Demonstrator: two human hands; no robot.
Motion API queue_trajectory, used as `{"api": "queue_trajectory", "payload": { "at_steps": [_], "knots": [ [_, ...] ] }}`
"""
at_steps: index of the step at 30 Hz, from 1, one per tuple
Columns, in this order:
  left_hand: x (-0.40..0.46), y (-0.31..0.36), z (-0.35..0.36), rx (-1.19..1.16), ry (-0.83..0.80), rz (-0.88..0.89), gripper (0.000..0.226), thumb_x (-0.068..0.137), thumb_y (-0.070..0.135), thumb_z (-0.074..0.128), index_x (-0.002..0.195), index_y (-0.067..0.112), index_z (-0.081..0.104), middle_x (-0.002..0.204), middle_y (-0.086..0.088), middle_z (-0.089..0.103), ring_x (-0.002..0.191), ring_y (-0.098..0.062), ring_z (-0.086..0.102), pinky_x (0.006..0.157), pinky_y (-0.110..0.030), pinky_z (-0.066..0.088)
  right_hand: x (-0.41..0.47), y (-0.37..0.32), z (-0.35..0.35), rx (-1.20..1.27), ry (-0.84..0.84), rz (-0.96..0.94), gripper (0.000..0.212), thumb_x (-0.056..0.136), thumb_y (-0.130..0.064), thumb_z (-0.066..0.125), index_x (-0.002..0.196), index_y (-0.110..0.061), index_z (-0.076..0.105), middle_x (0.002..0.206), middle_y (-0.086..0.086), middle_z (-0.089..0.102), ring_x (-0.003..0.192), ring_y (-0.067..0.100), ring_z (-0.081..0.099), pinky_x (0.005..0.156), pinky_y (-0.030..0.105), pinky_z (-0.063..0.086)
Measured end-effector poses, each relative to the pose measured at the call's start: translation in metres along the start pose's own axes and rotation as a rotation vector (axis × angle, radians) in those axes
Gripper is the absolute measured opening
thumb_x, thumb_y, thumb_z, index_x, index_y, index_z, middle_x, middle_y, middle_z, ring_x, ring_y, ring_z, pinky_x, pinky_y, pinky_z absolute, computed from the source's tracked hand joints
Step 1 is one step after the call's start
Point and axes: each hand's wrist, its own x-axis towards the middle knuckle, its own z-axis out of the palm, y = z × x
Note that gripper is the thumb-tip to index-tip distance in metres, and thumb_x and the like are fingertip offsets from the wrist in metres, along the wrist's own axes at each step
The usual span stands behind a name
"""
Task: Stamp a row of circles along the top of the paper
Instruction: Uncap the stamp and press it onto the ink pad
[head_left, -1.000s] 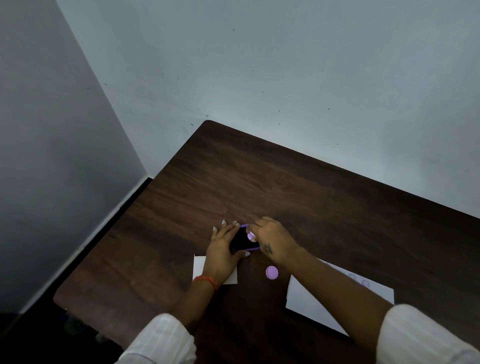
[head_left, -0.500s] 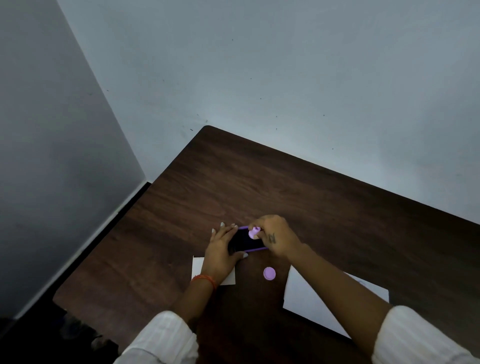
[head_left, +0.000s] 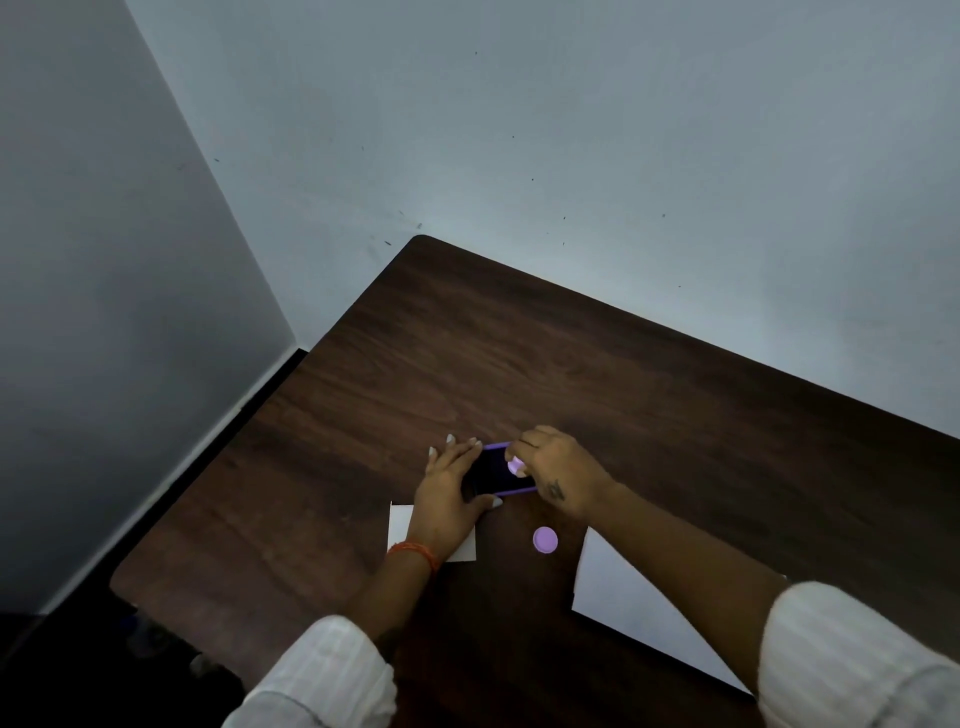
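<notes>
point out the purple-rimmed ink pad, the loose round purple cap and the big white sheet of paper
purple-rimmed ink pad (head_left: 491, 475), head view, on its dark inked surface
loose round purple cap (head_left: 545, 540), head view, centre of its top
big white sheet of paper (head_left: 618, 587), head view, on its bare left part

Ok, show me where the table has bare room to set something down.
Free: the table between the hands and the wall, and its left strip. Crowded: the near middle, where the left hand and right hand work the ink pad, with the small card, purple cap and paper.

Dark wooden table (head_left: 571, 374), grey walls (head_left: 571, 130)
</notes>
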Motion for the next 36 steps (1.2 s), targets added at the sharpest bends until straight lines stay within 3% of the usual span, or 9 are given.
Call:
{"api": "queue_trajectory", "payload": {
  "at_steps": [3,6,9,11,19,24,28,30,36],
  "knots": [
    [0.001,-0.001,0.001,0.012,0.016,0.016,0.071,0.072,0.016,0.075,0.134,0.013,0.042,0.145,-0.006,0.042,0.142,-0.023,0.023,0.118,-0.033,0.002,-0.003,-0.010,0.005,-0.017,0.069,0.056,0.027,0.084,-0.001,0.055,0.111,0.002,0.057,0.113,0.022,0.061,0.106,0.036,0.054,0.088,0.043,0.047],
    [0.001,0.001,0.001,0.014,0.013,0.011,0.070,0.072,0.016,0.075,0.133,0.013,0.042,0.145,-0.007,0.043,0.141,-0.023,0.026,0.121,-0.039,0.008,-0.009,-0.021,0.013,0.004,0.109,0.157,0.032,0.079,0.000,0.060,0.111,0.002,0.057,0.114,0.023,0.061,0.107,0.036,0.053,0.088,0.043,0.048],
    [-0.001,0.004,-0.002,0.013,-0.012,0.003,0.070,0.072,0.017,0.075,0.134,0.012,0.042,0.145,-0.007,0.042,0.141,-0.024,0.025,0.121,-0.043,0.012,-0.005,-0.015,-0.002,0.195,0.135,0.196,0.014,0.081,-0.004,0.059,0.093,0.001,0.066,0.095,0.022,0.067,0.089,0.036,0.061,0.075,0.036,0.047],
    [-0.002,0.005,-0.003,0.013,-0.028,-0.010,0.070,0.073,0.017,0.074,0.134,0.013,0.041,0.146,-0.006,0.041,0.141,-0.023,0.024,0.119,-0.045,0.016,-0.002,-0.005,-0.013,0.306,0.070,0.270,0.015,0.083,-0.009,0.060,0.091,-0.001,0.068,0.095,0.019,0.069,0.087,0.032,0.063,0.077,0.033,0.048],
    [-0.001,0.003,-0.003,0.026,-0.032,-0.006,0.071,0.073,0.017,0.074,0.135,0.014,0.039,0.147,-0.005,0.040,0.142,-0.022,0.023,0.119,-0.046,0.018,-0.012,-0.002,-0.002,0.060,0.034,0.119,0.021,0.091,-0.011,0.048,0.104,-0.002,0.061,0.107,0.018,0.065,0.101,0.030,0.055,0.085,0.038,0.045],
    [0.000,0.002,0.000,0.027,-0.007,0.008,0.071,0.073,0.017,0.074,0.134,0.013,0.041,0.146,-0.005,0.042,0.142,-0.023,0.024,0.120,-0.045,0.014,-0.011,-0.001,0.005,0.125,0.146,0.207,0.015,0.089,-0.008,0.053,0.095,-0.001,0.064,0.097,0.018,0.067,0.092,0.031,0.059,0.075,0.026,0.037],
    [0.000,0.002,0.000,0.044,0.003,0.020,0.070,0.074,0.018,0.073,0.135,0.014,0.040,0.147,-0.005,0.040,0.143,-0.022,0.021,0.119,-0.036,0.003,-0.009,0.007,-0.003,0.012,0.026,0.045,0.019,0.088,-0.007,0.052,0.104,-0.001,0.062,0.104,0.019,0.066,0.098,0.033,0.057,0.081,0.038,0.046],
    [0.000,0.003,0.000,0.044,0.008,0.024,0.070,0.074,0.018,0.073,0.135,0.014,0.039,0.147,-0.005,0.040,0.143,-0.021,0.020,0.116,-0.031,-0.001,-0.004,0.009,-0.012,-0.031,-0.062,0.012,0.023,0.091,-0.011,0.050,0.110,-0.002,0.060,0.111,0.017,0.063,0.102,0.030,0.055,0.086,0.035,0.044],
    [0.000,0.002,0.002,0.026,0.023,0.022,0.070,0.073,0.018,0.074,0.134,0.013,0.041,0.146,-0.006,0.041,0.143,-0.023,0.020,0.120,-0.037,0.004,-0.011,-0.009,-0.002,-0.032,0.037,0.160,0.026,0.090,-0.007,0.046,0.113,0.000,0.055,0.114,0.020,0.060,0.106,0.032,0.051,0.088,0.038,0.042]
  ]
}}
